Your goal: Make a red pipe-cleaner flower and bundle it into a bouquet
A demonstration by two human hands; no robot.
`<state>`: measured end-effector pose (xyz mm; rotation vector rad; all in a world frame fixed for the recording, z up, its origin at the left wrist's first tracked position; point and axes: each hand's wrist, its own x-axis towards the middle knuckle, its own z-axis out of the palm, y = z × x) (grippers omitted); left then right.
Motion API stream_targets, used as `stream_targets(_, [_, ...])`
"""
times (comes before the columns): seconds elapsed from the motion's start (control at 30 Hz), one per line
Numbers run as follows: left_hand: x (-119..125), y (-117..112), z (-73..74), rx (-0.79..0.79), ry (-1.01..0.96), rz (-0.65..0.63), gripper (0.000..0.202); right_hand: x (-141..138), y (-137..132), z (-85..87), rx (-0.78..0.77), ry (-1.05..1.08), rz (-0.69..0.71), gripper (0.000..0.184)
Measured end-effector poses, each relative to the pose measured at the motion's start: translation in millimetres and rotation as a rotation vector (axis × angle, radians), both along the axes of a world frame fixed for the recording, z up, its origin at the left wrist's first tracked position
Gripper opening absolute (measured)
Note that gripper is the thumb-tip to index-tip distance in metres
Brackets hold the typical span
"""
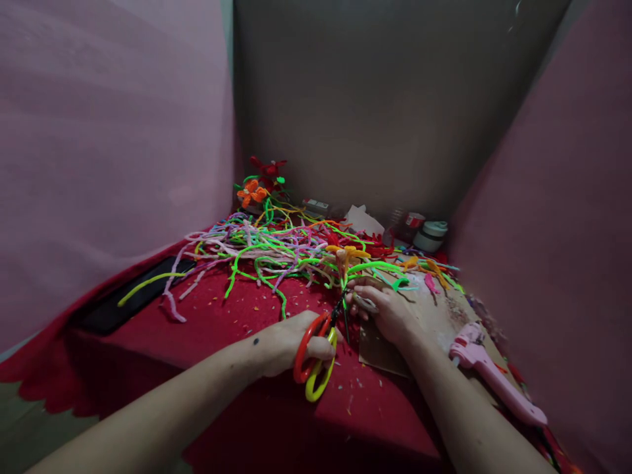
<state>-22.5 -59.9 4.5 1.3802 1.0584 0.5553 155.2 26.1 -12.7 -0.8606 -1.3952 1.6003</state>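
My left hand (291, 343) is closed on a pair of scissors (313, 355) with one red and one yellow handle loop. Their dark blades point up and away, close by the fingers of my right hand (376, 308). Those fingers pinch the green stem of an orange pipe cleaner flower (347, 254), which stands upright over the table. The scissor blades meet the stem just below the flower, though whether they cut into it I cannot tell. A grey ring-like piece (365, 303) shows against the right fingers.
Many coloured pipe cleaners (261, 253) heap across the back of the red-covered table (222, 336). A pink glue gun (498, 378) lies at right on cardboard (385, 352). A black flat object (133, 299) lies left. Behind stand finished flowers (253, 192) and a lidded jar (431, 236).
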Motion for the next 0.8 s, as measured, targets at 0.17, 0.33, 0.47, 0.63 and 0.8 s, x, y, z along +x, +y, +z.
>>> stream_targets(0.17, [0.0,1.3,-3.8,0.004,-0.003,0.007,0.016,-1.9,-3.9,7.9,0.015,-0.031,0.031,0.008])
stream_targets(0.33, [0.6,2.6,-2.7,0.002,-0.001,0.014,0.016,-2.5,-1.1,2.6,0.062,-0.068,0.049,0.010])
stream_targets(0.47, [1.1,3.3,-0.6,0.007,0.021,0.019,0.020,-1.9,0.4,0.2,0.056,-0.080,0.047,0.008])
stream_targets(0.63, [1.8,4.1,0.4,0.035,0.055,0.014,0.017,-2.8,-2.3,5.5,0.029,-0.078,0.011,0.006])
stream_targets(0.8, [3.0,6.1,1.5,0.066,0.103,0.013,0.017,-4.0,-4.5,9.8,-0.011,-0.071,-0.013,0.004])
